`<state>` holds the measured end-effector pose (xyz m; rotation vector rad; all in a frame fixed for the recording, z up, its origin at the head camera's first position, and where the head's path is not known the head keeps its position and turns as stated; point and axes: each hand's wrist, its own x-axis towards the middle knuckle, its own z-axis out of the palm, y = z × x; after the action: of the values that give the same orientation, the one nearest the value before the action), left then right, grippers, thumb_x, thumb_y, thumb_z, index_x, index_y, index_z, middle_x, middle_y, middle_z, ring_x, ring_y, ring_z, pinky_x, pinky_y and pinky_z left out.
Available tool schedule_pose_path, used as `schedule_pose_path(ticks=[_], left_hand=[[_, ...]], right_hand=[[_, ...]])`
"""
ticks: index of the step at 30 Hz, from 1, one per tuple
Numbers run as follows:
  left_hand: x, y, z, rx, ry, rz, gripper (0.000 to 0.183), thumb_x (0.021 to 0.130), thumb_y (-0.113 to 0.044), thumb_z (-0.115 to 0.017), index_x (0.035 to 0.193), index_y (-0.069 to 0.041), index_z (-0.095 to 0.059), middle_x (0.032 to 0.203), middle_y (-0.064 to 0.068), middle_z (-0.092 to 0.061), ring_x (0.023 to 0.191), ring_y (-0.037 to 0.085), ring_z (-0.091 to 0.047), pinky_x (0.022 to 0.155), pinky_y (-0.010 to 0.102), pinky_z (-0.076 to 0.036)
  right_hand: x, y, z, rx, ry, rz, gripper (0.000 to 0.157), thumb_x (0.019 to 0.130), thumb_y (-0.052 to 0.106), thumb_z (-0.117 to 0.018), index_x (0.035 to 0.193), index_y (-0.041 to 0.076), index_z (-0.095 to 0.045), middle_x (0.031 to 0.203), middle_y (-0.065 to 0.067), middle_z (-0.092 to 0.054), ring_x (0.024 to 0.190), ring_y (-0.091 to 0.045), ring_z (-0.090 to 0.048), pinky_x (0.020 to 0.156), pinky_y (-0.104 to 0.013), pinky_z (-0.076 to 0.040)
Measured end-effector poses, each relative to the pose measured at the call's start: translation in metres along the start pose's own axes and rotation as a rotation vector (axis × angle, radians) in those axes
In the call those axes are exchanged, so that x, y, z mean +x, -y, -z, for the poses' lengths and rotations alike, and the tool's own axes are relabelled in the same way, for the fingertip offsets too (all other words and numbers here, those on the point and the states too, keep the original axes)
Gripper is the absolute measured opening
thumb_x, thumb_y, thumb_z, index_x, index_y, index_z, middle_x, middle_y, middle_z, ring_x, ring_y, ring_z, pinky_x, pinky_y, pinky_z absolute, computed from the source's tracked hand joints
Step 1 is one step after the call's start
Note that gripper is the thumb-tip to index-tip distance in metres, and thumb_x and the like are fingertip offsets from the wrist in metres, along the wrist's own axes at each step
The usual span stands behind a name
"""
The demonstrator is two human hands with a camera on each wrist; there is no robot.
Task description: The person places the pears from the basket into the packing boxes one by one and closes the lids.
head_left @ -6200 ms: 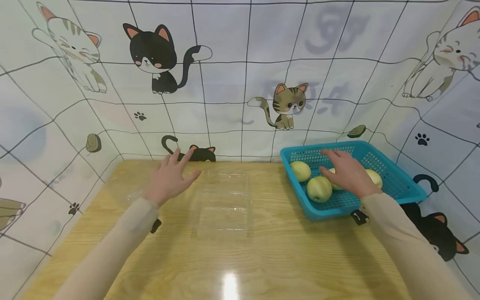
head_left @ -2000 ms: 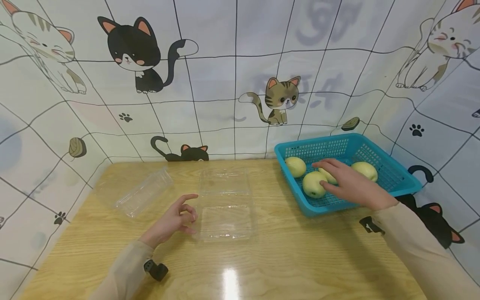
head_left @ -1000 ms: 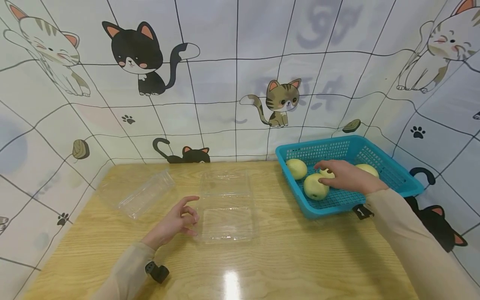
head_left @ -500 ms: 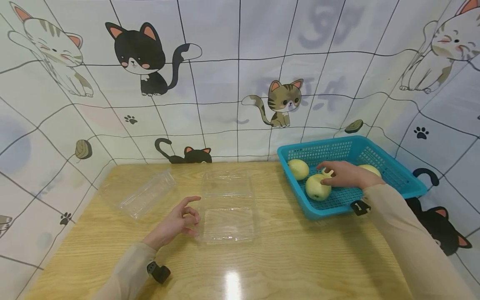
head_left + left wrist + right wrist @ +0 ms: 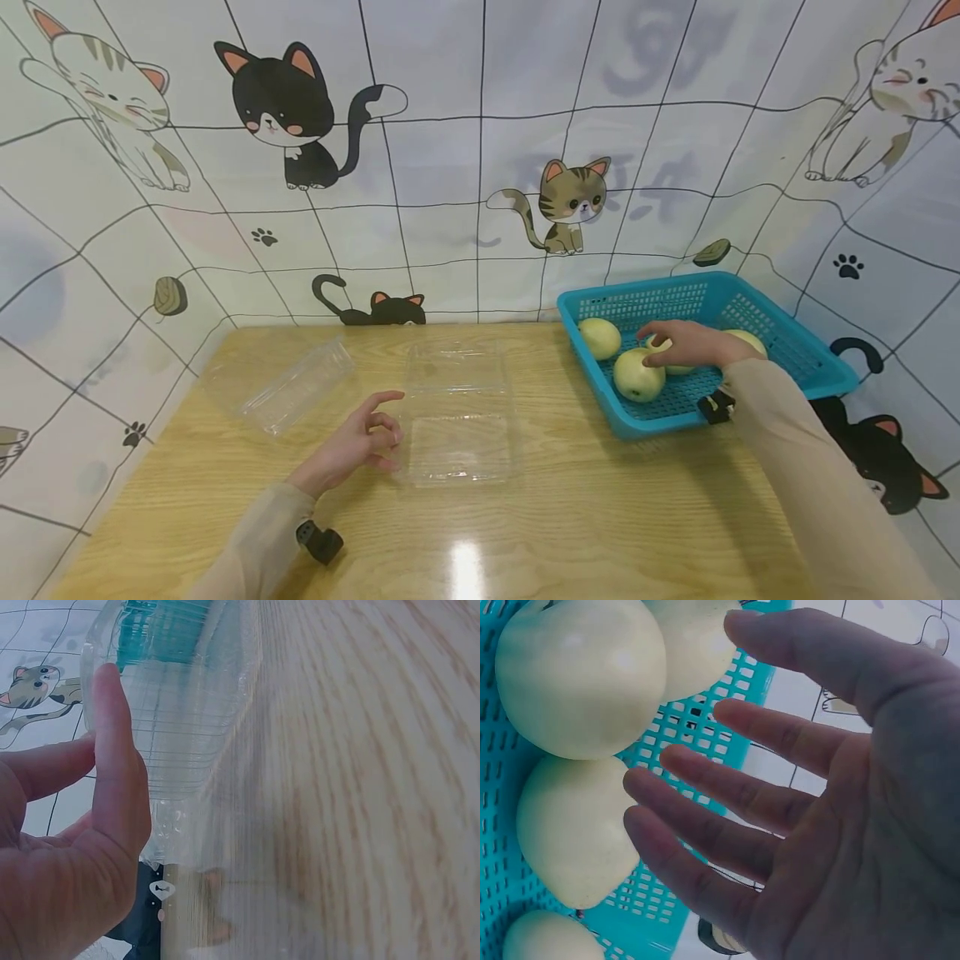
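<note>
My left hand (image 5: 348, 450) is at the left side of a clear plastic clamshell box (image 5: 459, 450), which lies with two sections spread on the table. In the left wrist view a finger (image 5: 116, 750) stands against the box's wall (image 5: 176, 735); its fingers are loosely bent, and no grip on the rim shows. Over the blue basket (image 5: 626, 427) hovers my right hand (image 5: 693, 346), fingers spread among pale yellow-green apples. An apple (image 5: 639, 375) sits just below its thumb. The right wrist view shows fingertips close to another apple (image 5: 577, 832), nothing held.
A second clear plastic piece (image 5: 300, 387) lies askew at the left of the wooden table (image 5: 570, 517). Another apple (image 5: 600, 338) sits in the basket's left corner. Cat-printed cloth walls (image 5: 450, 167) rise behind and at both sides.
My left hand has come down from the raised position to the box's left side and stayed there. My right hand has shifted slightly forward and left over the apples.
</note>
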<state>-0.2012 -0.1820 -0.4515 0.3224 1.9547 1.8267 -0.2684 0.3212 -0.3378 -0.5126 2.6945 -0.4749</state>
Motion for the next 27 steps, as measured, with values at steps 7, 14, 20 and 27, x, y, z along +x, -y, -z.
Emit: schedule_pose_path(ticks=[7, 14, 20, 27], left_hand=[[0.001, -0.001, -0.001, 0.005, -0.001, -0.007, 0.064, 0.094, 0.007, -0.05, 0.149, -0.004, -0.02, 0.095, 0.014, -0.049, 0.083, 0.026, -0.052, 0.066, 0.043, -0.058], [0.002, 0.0, 0.001, 0.006, 0.01, -0.001, 0.065, 0.093, 0.007, -0.048, 0.149, -0.005, -0.018, 0.096, 0.015, -0.049, 0.084, 0.027, -0.052, 0.066, 0.042, -0.058], [0.002, 0.0, 0.001, 0.005, 0.014, 0.003, 0.065, 0.093, 0.008, -0.046, 0.15, -0.006, -0.018, 0.096, 0.014, -0.049, 0.083, 0.026, -0.052, 0.067, 0.042, -0.058], [0.001, -0.001, 0.001, 0.002, 0.012, 0.007, 0.065, 0.093, 0.008, -0.046, 0.149, -0.006, -0.018, 0.095, 0.013, -0.049, 0.083, 0.026, -0.052, 0.068, 0.043, -0.058]], right_hand=[[0.003, 0.0, 0.001, 0.177, 0.13, -0.107, 0.065, 0.093, 0.028, -0.062, 0.139, -0.009, -0.035, 0.135, -0.044, -0.032, 0.117, -0.054, -0.044, 0.085, -0.056, -0.05], [0.008, -0.003, 0.001, 0.332, 0.249, -0.189, 0.076, 0.095, 0.029, -0.061, 0.147, -0.007, -0.018, 0.14, -0.045, -0.022, 0.121, -0.057, -0.039, 0.085, -0.056, -0.05], [0.013, -0.006, -0.001, 0.398, 0.294, -0.216, 0.081, 0.094, 0.032, -0.062, 0.148, -0.005, -0.015, 0.143, -0.043, -0.017, 0.124, -0.058, -0.033, 0.087, -0.056, -0.049], [0.022, -0.008, -0.003, 0.417, 0.333, -0.233, 0.083, 0.095, 0.031, -0.062, 0.151, -0.004, -0.011, 0.148, -0.041, 0.0, 0.125, -0.062, -0.028, 0.09, -0.058, -0.047]])
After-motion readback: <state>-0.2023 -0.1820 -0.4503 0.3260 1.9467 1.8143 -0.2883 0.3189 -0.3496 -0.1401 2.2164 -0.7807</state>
